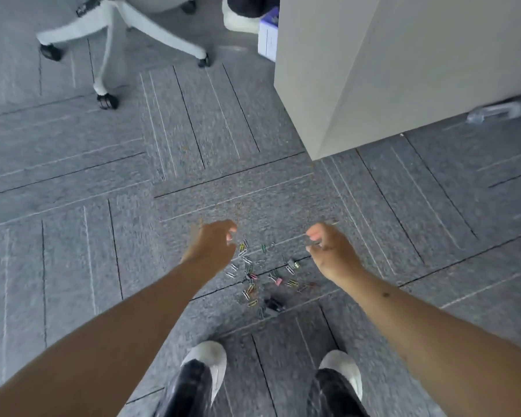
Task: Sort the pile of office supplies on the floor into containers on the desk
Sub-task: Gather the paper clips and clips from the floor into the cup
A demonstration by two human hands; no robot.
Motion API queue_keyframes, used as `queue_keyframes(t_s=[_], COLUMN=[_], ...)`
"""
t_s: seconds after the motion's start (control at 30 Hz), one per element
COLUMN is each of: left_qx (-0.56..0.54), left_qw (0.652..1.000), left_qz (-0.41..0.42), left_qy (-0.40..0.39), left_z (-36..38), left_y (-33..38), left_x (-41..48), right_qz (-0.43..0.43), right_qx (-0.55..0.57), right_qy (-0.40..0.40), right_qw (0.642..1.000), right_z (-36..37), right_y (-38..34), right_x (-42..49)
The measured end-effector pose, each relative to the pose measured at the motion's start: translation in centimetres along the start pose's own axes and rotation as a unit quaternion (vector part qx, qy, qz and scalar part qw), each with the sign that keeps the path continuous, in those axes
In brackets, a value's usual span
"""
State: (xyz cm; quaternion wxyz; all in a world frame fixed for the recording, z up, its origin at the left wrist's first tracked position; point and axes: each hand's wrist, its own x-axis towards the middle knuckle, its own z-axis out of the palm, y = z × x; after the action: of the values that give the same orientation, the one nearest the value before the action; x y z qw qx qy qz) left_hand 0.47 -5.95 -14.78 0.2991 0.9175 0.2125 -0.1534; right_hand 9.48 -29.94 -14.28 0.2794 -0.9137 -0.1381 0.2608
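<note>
The scattered paper clips and binder clips are lying on the grey carpet floor, between both hands. The left hand is hovering at their 10 o'clock, fingers curled and holding nothing visible. The right hand is hovering at 2 o'clock, fingers loosely curled, apparently empty.
</note>
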Motion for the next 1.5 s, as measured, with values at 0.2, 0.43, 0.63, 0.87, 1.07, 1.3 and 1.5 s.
queue_keyframes(t_s=[0.2, 0.43, 0.63, 0.87, 1.07, 1.3, 1.5], left_qx=[0.002, -0.080, -0.137, -0.116, -0.117, -0.108, -0.101], left_qw=[0.999, 0.994, 0.984, 0.987, 0.987, 0.989, 0.992], left_qz=[-0.032, -0.074, -0.109, -0.109, -0.105, -0.095, -0.073], left_qy=[-0.030, -0.003, 0.034, 0.029, 0.020, 0.027, 0.031], left_z=[7.3, 11.6, 13.2, 14.1, 13.9, 13.5, 13.9], left_y=[-5.0, -6.7, -6.3, -5.6, -5.7, -5.5, -5.9], left_x=[2.0, 4.0, 5.9, 6.9, 7.0, 7.2, 6.9], right_qz=[0.041, 0.079, 0.066, 0.043, 0.041, 0.013, -0.006], right_qx=[0.001, 0.026, 0.000, -0.001, -0.004, -0.017, 0.036], right_qy=[-0.020, 0.020, 0.066, 0.060, 0.053, 0.026, 0.036], right_qw=[0.999, 0.996, 0.996, 0.997, 0.998, 0.999, 0.999], right_z=[7.0, 12.5, 14.0, 14.5, 14.6, 15.0, 14.7], right_y=[6.4, 8.9, 8.6, 8.6, 9.0, 9.2, 8.7], right_x=[2.6, 5.4, 5.8, 5.2, 5.4, 5.5, 5.4])
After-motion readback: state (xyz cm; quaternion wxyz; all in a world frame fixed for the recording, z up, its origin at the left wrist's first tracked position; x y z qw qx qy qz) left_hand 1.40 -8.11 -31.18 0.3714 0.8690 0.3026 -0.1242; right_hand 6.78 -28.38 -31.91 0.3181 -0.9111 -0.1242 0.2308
